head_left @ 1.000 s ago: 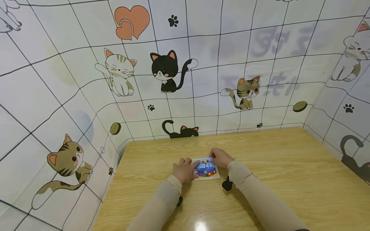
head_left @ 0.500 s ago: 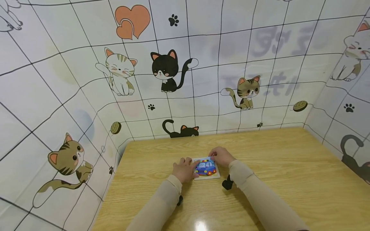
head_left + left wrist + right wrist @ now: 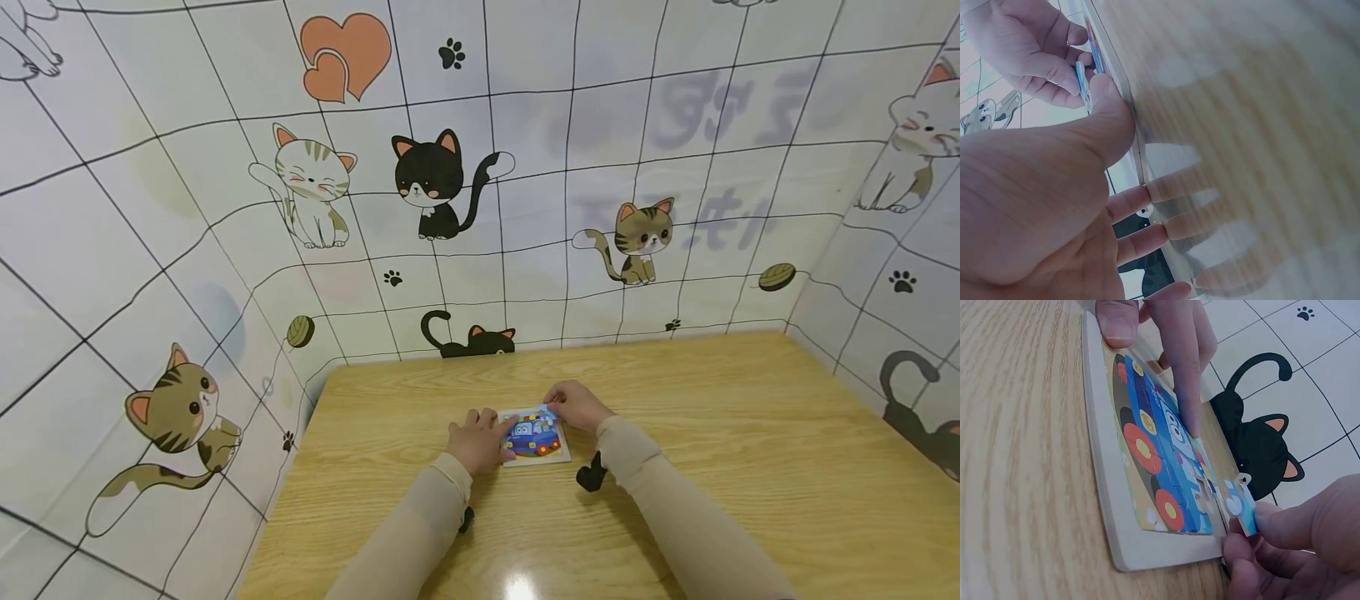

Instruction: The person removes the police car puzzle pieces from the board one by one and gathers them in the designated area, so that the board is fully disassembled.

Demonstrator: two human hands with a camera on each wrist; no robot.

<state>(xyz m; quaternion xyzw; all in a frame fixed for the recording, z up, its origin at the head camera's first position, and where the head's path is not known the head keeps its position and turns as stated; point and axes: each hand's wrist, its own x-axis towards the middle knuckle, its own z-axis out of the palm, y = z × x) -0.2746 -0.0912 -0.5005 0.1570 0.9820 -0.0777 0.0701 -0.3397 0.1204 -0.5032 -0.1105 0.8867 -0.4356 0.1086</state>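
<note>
Hands | right hand [image 3: 1297,544] pinches puzzle piece [image 3: 1239,506] | left hand [image 3: 477,442] steadies puzzle board [image 3: 1100,481]

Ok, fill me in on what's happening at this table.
A person is working on a small puzzle board with a blue car picture, lying flat on the wooden table. The left hand rests on the board's left side, a finger laid across the picture. The right hand pinches a loose puzzle piece at the board's far right corner, where a gap shows in the picture. The piece is tilted, not yet seated.
</note>
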